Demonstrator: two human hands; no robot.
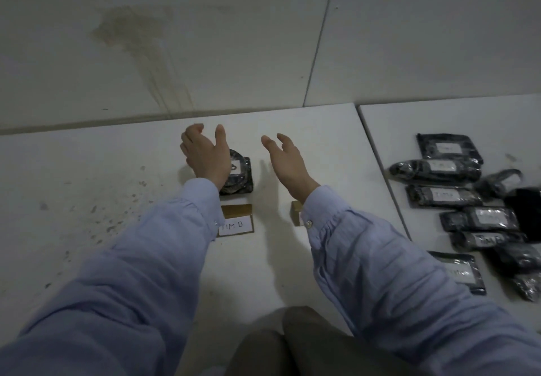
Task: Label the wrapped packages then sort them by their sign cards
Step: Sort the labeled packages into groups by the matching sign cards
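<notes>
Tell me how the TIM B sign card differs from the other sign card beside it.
The TIM B sign card shows most of its face, and its white label reads clearly; the other sign card is mostly hidden behind the right sleeve, its writing unseen. A wrapped package lies just beyond the TIM B sign card; none shows beyond the other sign card. Both are brown.

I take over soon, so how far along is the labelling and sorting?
Done: most packages in the pile on the right show white labels, and one package sits behind the TIM B card. In hand: nothing; the left hand and right hand are open above the floor. Left: the pile needs sorting, and the second card, half hidden by the right sleeve, has nothing visible behind it.
</notes>
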